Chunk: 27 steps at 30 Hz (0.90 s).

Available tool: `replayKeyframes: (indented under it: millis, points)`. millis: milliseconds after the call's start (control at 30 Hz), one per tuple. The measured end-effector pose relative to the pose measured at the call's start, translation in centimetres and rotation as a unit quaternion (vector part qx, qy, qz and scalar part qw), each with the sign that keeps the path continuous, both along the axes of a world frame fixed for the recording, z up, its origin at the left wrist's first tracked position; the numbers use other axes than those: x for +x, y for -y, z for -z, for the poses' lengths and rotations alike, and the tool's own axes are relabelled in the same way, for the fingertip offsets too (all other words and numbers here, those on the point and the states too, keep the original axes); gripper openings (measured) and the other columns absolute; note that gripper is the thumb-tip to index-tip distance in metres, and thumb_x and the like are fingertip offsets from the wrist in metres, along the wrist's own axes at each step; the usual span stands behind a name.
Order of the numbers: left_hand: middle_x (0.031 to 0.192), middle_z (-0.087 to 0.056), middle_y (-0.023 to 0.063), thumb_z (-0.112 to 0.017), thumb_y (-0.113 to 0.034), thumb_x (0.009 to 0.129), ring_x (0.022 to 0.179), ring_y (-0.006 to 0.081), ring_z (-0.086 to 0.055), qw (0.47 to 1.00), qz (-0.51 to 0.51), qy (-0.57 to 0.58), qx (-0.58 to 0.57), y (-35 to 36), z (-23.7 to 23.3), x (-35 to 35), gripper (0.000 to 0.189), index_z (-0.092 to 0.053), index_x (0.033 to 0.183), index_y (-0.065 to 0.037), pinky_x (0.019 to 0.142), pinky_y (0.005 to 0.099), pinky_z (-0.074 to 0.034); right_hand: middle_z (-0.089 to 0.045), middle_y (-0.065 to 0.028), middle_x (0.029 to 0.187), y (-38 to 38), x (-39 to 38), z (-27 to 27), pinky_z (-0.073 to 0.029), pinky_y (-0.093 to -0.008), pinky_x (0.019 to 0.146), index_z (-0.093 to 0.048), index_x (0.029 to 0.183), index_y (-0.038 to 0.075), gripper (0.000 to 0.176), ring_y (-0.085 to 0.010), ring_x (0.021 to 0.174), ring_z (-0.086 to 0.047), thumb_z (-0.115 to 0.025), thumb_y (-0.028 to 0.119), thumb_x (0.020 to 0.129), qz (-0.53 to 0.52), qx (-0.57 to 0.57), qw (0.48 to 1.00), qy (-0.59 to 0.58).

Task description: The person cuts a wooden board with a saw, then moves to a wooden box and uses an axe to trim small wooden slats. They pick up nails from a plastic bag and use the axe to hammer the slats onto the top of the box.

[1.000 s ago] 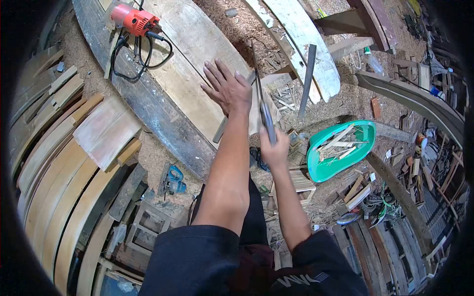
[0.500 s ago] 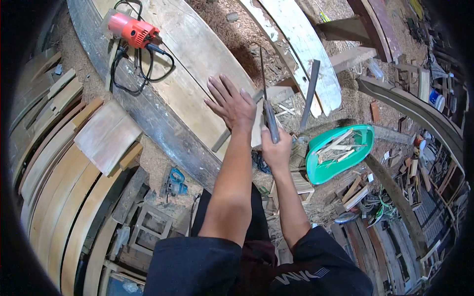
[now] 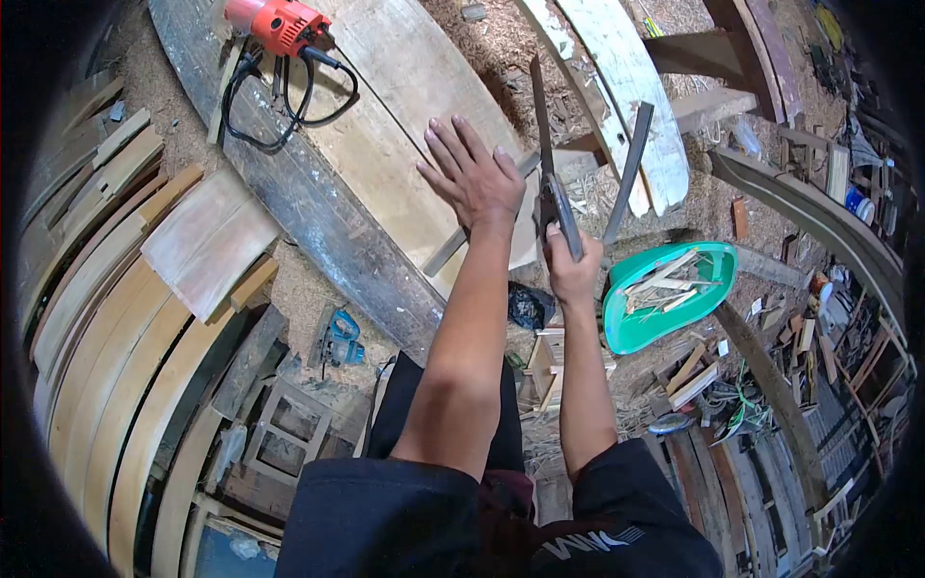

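The saw (image 3: 543, 120) stands at the end of a narrow wooden strip (image 3: 445, 252), its blade pointing away from the person; whether the teeth are in the wood cannot be told. The right hand (image 3: 575, 270) is closed around the saw's handle. The left hand (image 3: 480, 188) lies palm down across the strip, fingers straight and slightly spread, thumb out, gripping nothing. The step in hand looks like sawing across the strip, and another stroke would call for firm pressure from the left palm, with the thumb clear of the blade.

Under the strip are pale boards (image 3: 424, 77), with a scuffed grey plank (image 3: 332, 226) along their left side. A red power tool (image 3: 279, 24) with a black cord rests farther up. Right of the saw, a green basin (image 3: 638, 337) holds wood scraps (image 3: 667, 281); a blue power tool (image 3: 342, 337) sits on the floor to the left
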<state>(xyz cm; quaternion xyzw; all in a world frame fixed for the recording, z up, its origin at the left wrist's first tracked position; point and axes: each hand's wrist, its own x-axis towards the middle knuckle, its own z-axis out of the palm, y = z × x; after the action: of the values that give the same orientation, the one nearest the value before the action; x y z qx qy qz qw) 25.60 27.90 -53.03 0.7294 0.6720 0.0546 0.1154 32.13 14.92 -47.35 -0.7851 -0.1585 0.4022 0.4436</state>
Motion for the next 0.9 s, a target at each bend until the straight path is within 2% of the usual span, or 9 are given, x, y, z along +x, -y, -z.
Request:
replayKeyframes:
  millis: [233, 300, 333, 400, 467, 533, 700, 833, 900]
  points:
    - [0.16, -0.012, 0.0259, -0.048, -0.034, 0.091, 0.15, 0.0399, -0.008, 0.998, 0.005, 0.05, 0.034, 0.4, 0.4, -0.5, 0.074, -0.024, 0.152, 0.001, 0.116, 0.0624, -0.002, -0.044, 0.0056, 0.055, -0.6, -0.5, -0.4, -0.029, -0.0281, 0.047, -0.054, 0.063, 0.003, 0.032, -0.005, 0.053, -0.037, -0.066, 0.019, 0.088, -0.011, 0.037, 0.999, 0.025]
    - [0.161, -0.014, 0.024, -0.047, -0.034, 0.093, 0.15, 0.0372, -0.01, 0.997, 0.013, 0.061, 0.04, 0.5, 0.4, -1.1, 0.071, -0.026, 0.152, 0.0, 0.117, 0.0609, -0.004, -0.045, 0.0055, 0.055, -0.9, -0.8, -0.6, -0.029, -0.0285, 0.047, -0.054, 0.063, 0.003, 0.032, -0.0053, 0.053, -0.038, -0.066, 0.02, 0.088, -0.017, 0.045, 0.998, 0.029]
    - [0.161, -0.014, 0.0235, -0.047, -0.034, 0.093, 0.15, 0.0366, -0.01, 0.996, 0.022, 0.071, 0.041, 0.2, 0.5, -1.6, 0.07, -0.026, 0.151, 0.0, 0.117, 0.0604, -0.004, -0.045, 0.0041, 0.055, -1.1, -0.9, 0.3, -0.03, -0.0297, 0.047, -0.054, 0.063, 0.002, 0.033, -0.0067, 0.052, -0.039, -0.067, 0.02, 0.087, -0.008, 0.066, 0.998, 0.009]
    - [0.161, -0.016, 0.0221, -0.046, -0.034, 0.094, 0.15, 0.0344, -0.011, 0.994, 0.032, 0.094, 0.032, -0.6, 0.4, -2.3, 0.068, -0.027, 0.151, -0.001, 0.118, 0.0589, -0.005, -0.044, -0.0016, 0.051, -1.9, -1.3, 1.4, -0.034, -0.0324, 0.047, -0.055, 0.064, -0.001, 0.033, -0.0098, 0.05, -0.041, -0.067, 0.022, 0.085, -0.041, 0.064, 0.995, 0.058]
    - [0.161, -0.016, 0.0223, -0.047, -0.035, 0.094, 0.15, 0.0345, -0.01, 0.994, 0.021, 0.101, 0.032, -1.3, 0.5, -2.5, 0.07, -0.026, 0.151, -0.001, 0.118, 0.0589, -0.004, -0.044, -0.0061, 0.05, -3.3, -1.9, 0.2, -0.037, -0.0342, 0.048, -0.058, 0.067, -0.001, 0.03, -0.0122, 0.047, -0.044, -0.066, 0.022, 0.085, -0.068, 0.067, 0.991, 0.096]
    - [0.161, -0.015, 0.0224, -0.047, -0.038, 0.093, 0.15, 0.0344, -0.01, 0.994, -0.012, 0.11, 0.024, -2.3, 0.5, -2.5, 0.073, -0.024, 0.152, -0.001, 0.118, 0.0586, -0.003, -0.044, -0.0063, 0.05, -3.4, -1.9, 0.6, -0.037, -0.0342, 0.048, -0.059, 0.068, -0.001, 0.029, -0.0121, 0.047, -0.044, -0.065, 0.022, 0.085, -0.07, 0.09, 0.987, 0.115]
    - [0.16, -0.016, 0.0233, -0.046, -0.041, 0.094, 0.15, 0.0347, -0.01, 0.995, -0.051, 0.059, 0.056, -3.5, 1.0, -1.4, 0.075, -0.022, 0.152, 0.0, 0.118, 0.0579, -0.004, -0.049, -0.0097, 0.052, -3.1, -2.2, 1.5, -0.038, -0.0343, 0.048, -0.059, 0.069, 0.0, 0.026, -0.0151, 0.047, -0.046, -0.064, 0.019, 0.085, -0.064, 0.072, 0.992, 0.079]
    - [0.161, -0.015, 0.0232, -0.045, -0.041, 0.093, 0.15, 0.0343, -0.011, 0.997, -0.05, 0.042, 0.048, -3.6, 0.2, -0.9, 0.076, -0.022, 0.153, 0.0, 0.117, 0.0591, -0.005, -0.049, -0.006, 0.053, -1.0, -4.2, 0.4, -0.039, -0.0329, 0.048, -0.063, 0.073, 0.0, 0.023, -0.0107, 0.049, -0.045, -0.065, 0.019, 0.087, -0.08, 0.054, 0.984, 0.152]
    - [0.16, -0.015, 0.024, -0.046, -0.04, 0.093, 0.15, 0.035, -0.011, 0.997, -0.047, 0.024, 0.048, -3.1, 0.3, -1.4, 0.075, -0.022, 0.153, 0.0, 0.117, 0.0595, -0.005, -0.05, -0.0077, 0.053, 1.4, -5.9, -1.7, -0.04, -0.0335, 0.048, -0.063, 0.073, 0.0, 0.022, -0.0123, 0.047, -0.046, -0.065, 0.018, 0.088, -0.02, 0.035, 0.995, 0.095]
